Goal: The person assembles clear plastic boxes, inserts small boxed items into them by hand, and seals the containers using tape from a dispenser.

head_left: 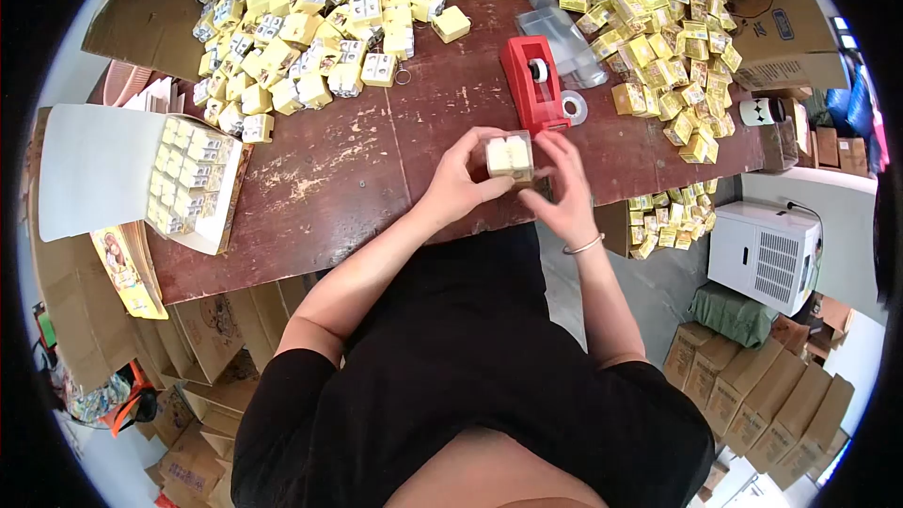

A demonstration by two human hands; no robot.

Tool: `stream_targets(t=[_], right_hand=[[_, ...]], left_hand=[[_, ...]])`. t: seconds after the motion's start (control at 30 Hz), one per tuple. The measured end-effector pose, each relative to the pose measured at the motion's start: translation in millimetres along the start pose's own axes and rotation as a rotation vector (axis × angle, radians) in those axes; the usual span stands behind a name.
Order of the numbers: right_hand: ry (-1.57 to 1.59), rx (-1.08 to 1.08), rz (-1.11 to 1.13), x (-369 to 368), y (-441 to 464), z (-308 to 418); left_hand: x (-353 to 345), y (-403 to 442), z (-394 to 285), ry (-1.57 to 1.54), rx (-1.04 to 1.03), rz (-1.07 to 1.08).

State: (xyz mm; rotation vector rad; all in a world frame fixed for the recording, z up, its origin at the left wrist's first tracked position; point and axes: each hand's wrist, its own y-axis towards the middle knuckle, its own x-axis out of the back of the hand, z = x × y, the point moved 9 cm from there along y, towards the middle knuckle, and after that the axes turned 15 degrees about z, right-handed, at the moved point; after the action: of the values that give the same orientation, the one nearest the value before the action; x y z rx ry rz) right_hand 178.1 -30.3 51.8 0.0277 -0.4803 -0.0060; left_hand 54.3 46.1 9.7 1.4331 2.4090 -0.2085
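Note:
My left hand grips a small clear box with a pale yellow and white item inside, fingers and thumb on its left side and lower edge. Beside the box on the right is my right hand, slightly blurred, fingers curved and apart. Whether its fingertips touch the box, I cannot tell. Just beyond the hands, a red tape dispenser stands on the worn dark-red table. A loose roll of clear tape lies against its right side.
Small yellow and white blocks are heaped at the back left, small yellow packages at the back right. Clear plastic sheets lie between them. An open white display box with packed rows sits left. Cardboard cartons stand on the floor.

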Motion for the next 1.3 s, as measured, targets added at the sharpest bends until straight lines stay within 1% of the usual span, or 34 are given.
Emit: stream_targets(t=[0.03, 0.07, 0.1, 0.13, 0.2, 0.23, 0.27, 0.33, 0.37, 0.43, 0.47, 0.5, 0.57, 0.6, 0.67, 0.7, 0.77, 0.8, 0.87, 0.9, 0.97, 1.0, 1.03, 1.1, 1.13, 1.2, 1.23, 1.3], right_hand=[[0.114, -0.019, -0.102, 23, 0, -15], [0.202, -0.031, -0.219, 46, -2, -21], [0.020, -0.055, -0.303, 61, 3, -25], [-0.038, -0.101, -0.347, 66, 10, -45], [-0.030, -0.120, -0.238, 57, 33, -64], [0.016, -0.167, -0.246, 56, 37, -71], [0.016, -0.165, -0.246, 58, 39, -72], [0.058, -0.162, -0.214, 57, 43, -75], [0.058, -0.105, -0.289, 60, 41, -76], [0.277, -0.105, -0.383, 64, 33, -68], [0.232, -0.059, -0.411, 67, 29, -59], [0.233, -0.061, -0.411, 68, 22, -53], [0.666, -0.341, -0.393, 52, 4, -75], [0.759, -0.417, -0.420, 44, -3, -85], [0.879, -0.512, -0.373, 25, -12, -108], [0.810, -0.544, -0.380, 23, -11, -112], [0.394, -0.423, -0.468, 40, -5, -97], [0.254, -0.364, -0.450, 42, -5, -110], [0.159, -0.389, -0.468, 42, -20, -113], [0.163, -0.370, -0.472, 44, -22, -98], [0.340, -0.324, -0.473, 42, -24, -79], [0.502, -0.350, -0.436, 36, -23, -77], [0.506, -0.343, -0.434, 37, -20, -66], [0.809, -0.315, -0.366, 23, -14, -54], [0.863, -0.284, -0.333, 19, -11, -50], [0.903, -0.268, -0.301, 16, -7, -39], [0.944, -0.254, -0.277, 13, -5, -34], [1.002, -0.243, -0.254, 9, -3, -32]], left_hand=[[10, 2, 1, 0.133, -0.019, -0.085], [14, 8, 9, 0.184, -0.003, -0.059], [15, 13, 15, 0.234, 0.013, -0.032], [5, 20, -1, 0.411, -0.037, 0.008], [-10, 33, -9, 0.604, -0.190, 0.127], [-13, 36, -11, 0.634, -0.230, 0.129], [-13, 39, -10, 0.635, -0.231, 0.128], [-14, 47, -2, 0.609, -0.127, 0.211], [-12, 50, 5, 0.576, -0.036, 0.248], [-8, 52, 8, 0.608, -0.046, 0.253], [-9, 53, 9, 0.646, -0.061, 0.259], [-9, 52, 9, 0.645, -0.058, 0.260], [-10, 53, 7, 0.640, -0.072, 0.256], [-10, 54, 7, 0.639, -0.073, 0.259], [-10, 53, 8, 0.671, -0.078, 0.223], [-11, 52, 10, 0.667, -0.076, 0.227], [-9, 52, 5, 0.669, -0.141, 0.169], [-7, 51, 4, 0.580, -0.133, 0.144], [-2, 40, -1, 0.408, 0.046, 0.061], [6, 35, 10, 0.198, -0.007, -0.010], [13, 25, 2, 0.110, -0.019, -0.122], [15, 24, 3, 0.034, 0.026, -0.124], [16, 24, 0, 0.041, 0.023, -0.127], [17, 20, 7, -0.196, 0.082, -0.178], [17, 18, 2, -0.195, 0.077, -0.182], [12, 14, 5, -0.276, 0.175, -0.174], [12, 13, 2, -0.276, 0.173, -0.176], [9, 9, 7, -0.363, 0.262, -0.168]])
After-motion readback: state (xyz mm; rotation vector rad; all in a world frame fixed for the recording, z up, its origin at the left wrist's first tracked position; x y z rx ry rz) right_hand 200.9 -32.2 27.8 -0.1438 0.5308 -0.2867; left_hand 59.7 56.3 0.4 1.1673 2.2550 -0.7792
